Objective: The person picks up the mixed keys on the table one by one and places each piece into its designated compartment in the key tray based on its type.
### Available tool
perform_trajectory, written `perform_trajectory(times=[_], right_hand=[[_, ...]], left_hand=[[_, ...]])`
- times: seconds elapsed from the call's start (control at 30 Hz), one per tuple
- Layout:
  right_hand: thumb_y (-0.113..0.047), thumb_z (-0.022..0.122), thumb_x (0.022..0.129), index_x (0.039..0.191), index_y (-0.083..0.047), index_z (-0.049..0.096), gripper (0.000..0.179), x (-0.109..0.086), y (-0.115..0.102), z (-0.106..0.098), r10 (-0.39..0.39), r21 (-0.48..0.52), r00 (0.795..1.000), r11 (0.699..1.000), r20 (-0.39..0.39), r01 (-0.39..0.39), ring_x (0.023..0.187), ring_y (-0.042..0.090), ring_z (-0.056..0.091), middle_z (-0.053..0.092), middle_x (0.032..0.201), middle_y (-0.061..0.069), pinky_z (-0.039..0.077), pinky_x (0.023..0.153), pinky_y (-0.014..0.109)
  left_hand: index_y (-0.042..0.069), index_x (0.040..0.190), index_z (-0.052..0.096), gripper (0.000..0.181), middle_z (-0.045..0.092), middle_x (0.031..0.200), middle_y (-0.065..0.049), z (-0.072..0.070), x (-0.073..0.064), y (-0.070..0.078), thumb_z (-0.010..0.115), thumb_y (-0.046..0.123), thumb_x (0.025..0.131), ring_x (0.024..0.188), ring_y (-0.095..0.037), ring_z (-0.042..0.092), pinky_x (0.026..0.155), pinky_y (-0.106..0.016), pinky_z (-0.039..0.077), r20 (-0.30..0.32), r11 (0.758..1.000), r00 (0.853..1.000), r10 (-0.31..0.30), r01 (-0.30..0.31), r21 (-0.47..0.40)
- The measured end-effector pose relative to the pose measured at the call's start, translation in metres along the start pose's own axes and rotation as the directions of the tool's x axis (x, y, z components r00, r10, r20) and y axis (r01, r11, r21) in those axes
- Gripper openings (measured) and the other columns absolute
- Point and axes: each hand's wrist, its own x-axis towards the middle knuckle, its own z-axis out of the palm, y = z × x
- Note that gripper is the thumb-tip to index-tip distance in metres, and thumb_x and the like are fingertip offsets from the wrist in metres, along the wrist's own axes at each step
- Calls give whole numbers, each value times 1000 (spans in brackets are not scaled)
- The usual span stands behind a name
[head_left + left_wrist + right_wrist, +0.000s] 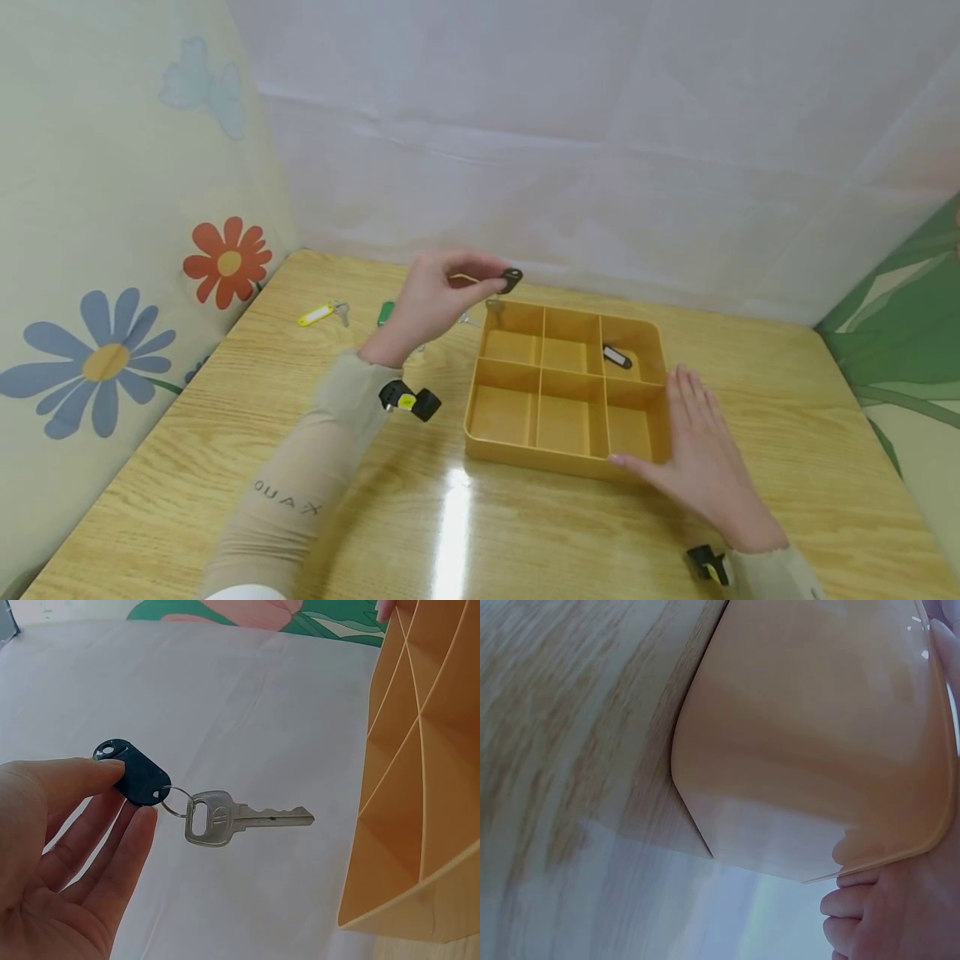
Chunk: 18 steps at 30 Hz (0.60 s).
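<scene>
My left hand [442, 296] pinches a dark key tag [136, 772] between thumb and fingers. From its ring dangles a silver key [217, 817], which in the head view hangs by the back left corner of a yellow-orange divided organizer box [536, 456]. Another dark key tag [617, 357] with a white label lies in the back right compartment; no key shows on it. At the box's right side my right hand [708, 462] rests with its fingers straight along the wall and the thumb on the front rim. The right wrist view shows the box wall [810, 735] close up.
Left on the wooden table [585, 533] lies a yellow key tag [316, 314] with a key [342, 312]. A green tag [386, 313] is partly covered by my left hand, and another key [467, 319] shows beside the box. A white cloth [540, 167] hangs behind the table.
</scene>
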Motion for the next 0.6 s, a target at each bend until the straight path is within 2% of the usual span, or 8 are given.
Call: perform_trajectory(times=[0.33,0.6], right_hand=[[-72,66,85,158,8,0,127,0,-1,-1,6,-1,1000,1000,0,-6,151,44,5,-6,165,22,-4,122,44],[-73,67,83,158,6,0,128,0,-1,-1,5,-1,1000,1000,-3,-5,153,38,-2,-6,166,22,-3,122,45]], left_hand=[[11,113,77,18,75,105,1,8,4,2,76,11,94,91,-13,71,82,-30,58,18,1000,1000,9,-10,17],[7,112,77,17,75,103,0,15,6,1,75,8,94,90,-13,71,80,-30,59,30,999,998,47,-48,7]])
